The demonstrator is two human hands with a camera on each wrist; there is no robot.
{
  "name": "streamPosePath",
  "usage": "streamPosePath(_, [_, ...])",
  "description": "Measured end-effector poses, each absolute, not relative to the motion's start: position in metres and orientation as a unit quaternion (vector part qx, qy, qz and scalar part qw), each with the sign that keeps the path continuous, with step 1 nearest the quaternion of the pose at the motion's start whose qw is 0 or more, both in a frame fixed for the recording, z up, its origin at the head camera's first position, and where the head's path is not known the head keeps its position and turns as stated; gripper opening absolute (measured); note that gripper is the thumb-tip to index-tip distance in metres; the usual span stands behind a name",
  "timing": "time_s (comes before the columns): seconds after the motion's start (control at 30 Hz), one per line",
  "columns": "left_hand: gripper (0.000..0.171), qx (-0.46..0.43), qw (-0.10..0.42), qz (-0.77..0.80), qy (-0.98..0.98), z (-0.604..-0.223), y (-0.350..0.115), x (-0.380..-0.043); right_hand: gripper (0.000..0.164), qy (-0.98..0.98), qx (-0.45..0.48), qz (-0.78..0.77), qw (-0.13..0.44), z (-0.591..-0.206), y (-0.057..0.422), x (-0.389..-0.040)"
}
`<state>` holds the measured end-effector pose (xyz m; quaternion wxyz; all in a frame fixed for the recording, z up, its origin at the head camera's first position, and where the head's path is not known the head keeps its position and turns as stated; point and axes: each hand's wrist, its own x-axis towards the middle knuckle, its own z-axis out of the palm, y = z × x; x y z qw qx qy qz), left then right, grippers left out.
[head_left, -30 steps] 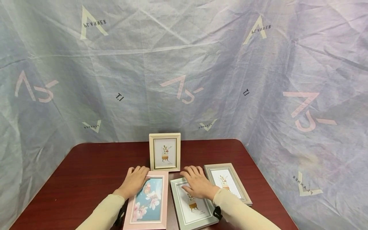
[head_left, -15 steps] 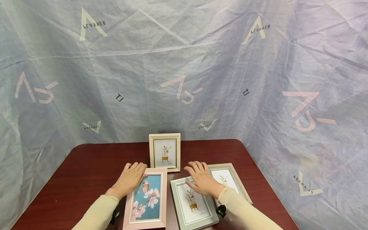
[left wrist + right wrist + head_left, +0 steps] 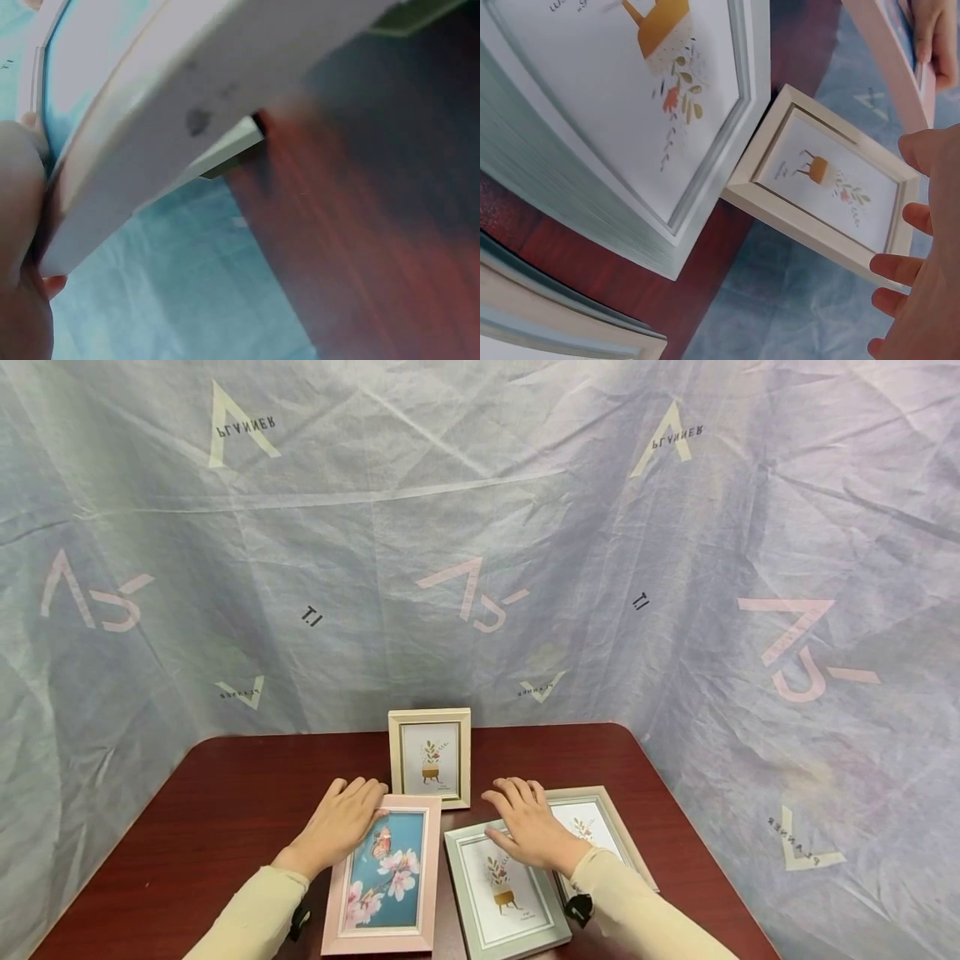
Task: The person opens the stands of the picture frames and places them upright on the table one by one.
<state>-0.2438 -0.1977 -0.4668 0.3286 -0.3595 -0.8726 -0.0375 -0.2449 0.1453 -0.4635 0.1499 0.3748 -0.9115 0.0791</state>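
Gripping pink frame (image 3: pixel 386 878) (fingers (image 3: pixel 366 794) half-hidden)

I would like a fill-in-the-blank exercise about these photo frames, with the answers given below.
1. The person's left grip holds the frame whose border is coloured ____.
2. In the head view, the pale green frame lies to the ____ of the held one.
3. The cream frame stands ____ away from the person than the pale green frame.
4. Altogether, the head view shows ____ frames.

Missing words: pink; right; farther; four.
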Motion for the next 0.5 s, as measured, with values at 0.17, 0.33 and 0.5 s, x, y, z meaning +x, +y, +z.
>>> streamPosePath(0.17, [0.053,-0.359,0.345,-0.04,-0.866,-0.454,-0.195,-0.246,0.049,-0.912,0.371,0.086,0.155,-0.456,0.148,-0.247])
streamPosePath(0.33, [0.053,-0.357,0.36,-0.033,-0.861,-0.438,-0.189,-0.249,0.048,-0.911,0.365,0.099,0.166,-0.447,0.152,-0.25])
streamPosePath(0.5, [0.054,-0.36,0.373,-0.027,-0.854,-0.422,-0.181,-0.249,0.049,-0.916,0.351,0.103,0.165,-0.441,0.156,-0.253])
